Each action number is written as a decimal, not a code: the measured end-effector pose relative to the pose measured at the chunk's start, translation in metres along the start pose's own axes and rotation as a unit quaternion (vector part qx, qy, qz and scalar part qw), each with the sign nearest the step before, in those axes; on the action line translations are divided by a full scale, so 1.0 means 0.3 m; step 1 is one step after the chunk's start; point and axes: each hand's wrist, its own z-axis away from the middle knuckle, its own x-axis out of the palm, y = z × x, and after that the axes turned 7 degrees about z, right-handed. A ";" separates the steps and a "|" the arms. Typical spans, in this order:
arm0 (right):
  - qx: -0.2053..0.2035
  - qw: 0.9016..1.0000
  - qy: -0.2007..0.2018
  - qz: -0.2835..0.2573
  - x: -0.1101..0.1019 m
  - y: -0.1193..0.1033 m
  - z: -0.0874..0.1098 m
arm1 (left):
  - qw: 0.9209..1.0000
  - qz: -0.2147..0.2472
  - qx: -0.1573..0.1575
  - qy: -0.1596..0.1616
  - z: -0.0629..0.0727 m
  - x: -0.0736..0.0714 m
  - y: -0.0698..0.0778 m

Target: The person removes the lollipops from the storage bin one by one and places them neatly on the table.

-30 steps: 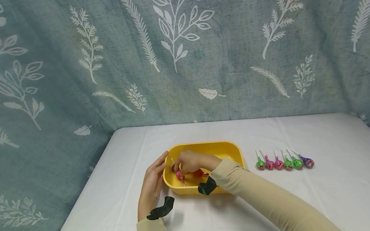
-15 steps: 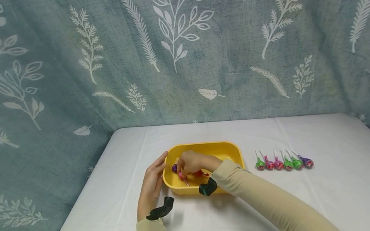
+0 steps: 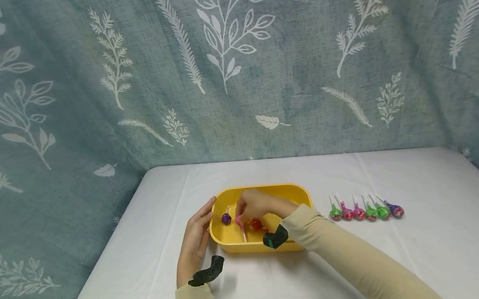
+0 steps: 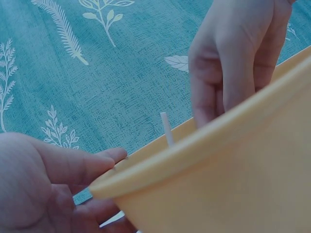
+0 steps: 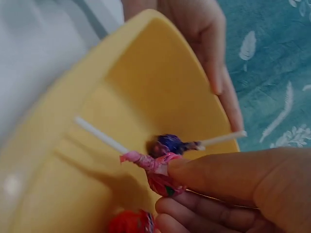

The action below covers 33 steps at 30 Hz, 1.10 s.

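Observation:
My right hand is inside a yellow bin, pinching a pink-wrapped lollipop between thumb and fingers. Its white stick angles away from the hand in the right wrist view. Just beyond it a purple-wrapped lollipop lies near the bin's left end, stick toward the far side. A red-wrapped lollipop lies on the bin floor, partly behind my right hand. My left hand rests against the outside of the bin's left end with its fingers extended, thumb close to the rim.
Right of the bin, several lollipops in green, pink and purple wrappers lie in a row on the white-covered table, sticks pointing away. A leaf-patterned blue-green curtain hangs behind the table and along its left side.
My right hand has shifted slightly right within the bin, taking the pink lollipop along. The purple lollipop now shows fully. My left hand stays at the bin's left end.

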 end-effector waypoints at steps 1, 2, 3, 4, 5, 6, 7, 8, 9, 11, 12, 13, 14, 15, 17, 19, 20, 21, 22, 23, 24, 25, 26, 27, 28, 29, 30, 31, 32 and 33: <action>-0.002 1.000 0.000 -0.006 -0.008 0.004 0.007 | 1.000 0.002 -0.001 0.001 -0.001 0.000 0.000; -0.005 1.000 0.000 -0.013 -0.015 0.009 0.014 | 1.000 0.004 0.000 0.000 -0.002 -0.001 -0.001; -0.005 1.000 -0.002 -0.021 -0.022 0.013 0.022 | 1.000 0.005 0.002 -0.001 -0.002 -0.001 -0.001; -0.005 0.999 -0.003 -0.031 -0.028 0.019 0.029 | 1.000 0.006 0.001 -0.001 -0.003 -0.001 0.000; -0.005 0.999 -0.002 -0.042 -0.034 0.026 0.038 | 1.000 0.005 0.001 0.000 -0.003 -0.001 0.000; -0.003 0.999 -0.001 -0.053 -0.040 0.033 0.047 | 1.000 0.003 0.001 0.000 -0.002 -0.001 0.000; -0.002 0.998 0.001 -0.062 -0.045 0.038 0.057 | 1.000 0.002 0.001 0.000 -0.001 -0.001 0.001; 0.000 0.998 0.003 -0.070 -0.051 0.043 0.067 | 1.000 0.003 0.001 0.001 0.000 0.000 0.001; 0.003 0.997 0.005 -0.077 -0.056 0.049 0.079 | 1.000 0.004 0.001 0.001 0.001 0.001 0.002; 0.007 0.996 0.014 -0.088 -0.067 0.060 0.102 | 1.000 0.007 0.003 0.000 0.004 0.002 0.002; 0.012 0.996 0.016 -0.093 -0.074 0.064 0.116 | 1.000 0.009 0.003 0.001 0.005 0.002 0.002; 0.018 0.995 0.020 -0.097 -0.081 0.067 0.130 | 1.000 0.011 0.004 0.001 0.006 0.003 0.002; 0.024 0.994 0.026 -0.100 -0.086 0.073 0.143 | 1.000 0.012 0.004 0.000 0.006 0.003 0.002; 0.035 0.993 0.032 -0.106 -0.091 0.078 0.157 | 1.000 0.013 0.006 -0.001 0.005 0.003 0.001; 0.054 0.991 0.043 -0.116 -0.101 0.090 0.185 | 1.000 0.012 0.005 -0.001 0.004 0.003 0.001; 0.069 0.988 0.057 -0.124 -0.109 0.105 0.209 | 1.000 0.010 0.003 0.000 0.002 0.003 0.001; 0.077 0.987 0.063 -0.129 -0.113 0.112 0.221 | 1.000 0.009 0.001 0.003 0.001 0.003 0.001; 0.086 0.985 0.068 -0.136 -0.118 0.119 0.233 | 1.000 0.008 -0.001 0.005 0.001 0.003 0.001; 0.090 0.984 0.074 -0.138 -0.123 0.128 0.244 | 1.000 0.007 -0.003 0.006 0.000 0.003 0.000; 0.096 0.982 0.081 -0.142 -0.127 0.134 0.254 | 1.000 0.005 -0.002 0.006 -0.001 0.002 0.000; 0.104 0.980 0.086 -0.145 -0.132 0.139 0.265 | 1.000 0.003 -0.001 0.006 -0.002 0.002 -0.001; 0.113 0.978 0.092 -0.149 -0.137 0.145 0.277 | 1.000 0.005 -0.002 0.007 -0.003 0.002 -0.002; 0.119 0.977 0.096 -0.149 -0.141 0.151 0.288 | 1.000 0.006 -0.002 0.006 -0.003 0.002 -0.002; 0.126 0.975 0.100 -0.151 -0.146 0.157 0.299 | 1.000 0.007 -0.001 0.004 -0.004 0.002 -0.003; 0.132 0.974 0.105 -0.151 -0.150 0.162 0.310 | 1.000 0.008 0.001 0.002 -0.004 0.002 -0.004; 0.136 0.973 0.109 -0.152 -0.154 0.167 0.321 | 1.000 0.009 0.002 0.000 -0.003 0.002 -0.004; 0.140 0.972 0.113 -0.152 -0.158 0.172 0.333 | 1.000 0.010 0.002 -0.001 -0.003 0.003 -0.005; 0.143 0.971 0.116 -0.151 -0.162 0.177 0.345 | 1.000 0.012 0.002 -0.001 -0.003 0.003 -0.005; 0.145 0.970 0.119 -0.153 -0.165 0.181 0.357 | 1.000 0.012 0.002 -0.001 -0.002 0.003 -0.005; 0.148 0.969 0.122 -0.157 -0.167 0.186 0.368 | 1.000 0.011 0.001 0.001 -0.002 0.004 -0.005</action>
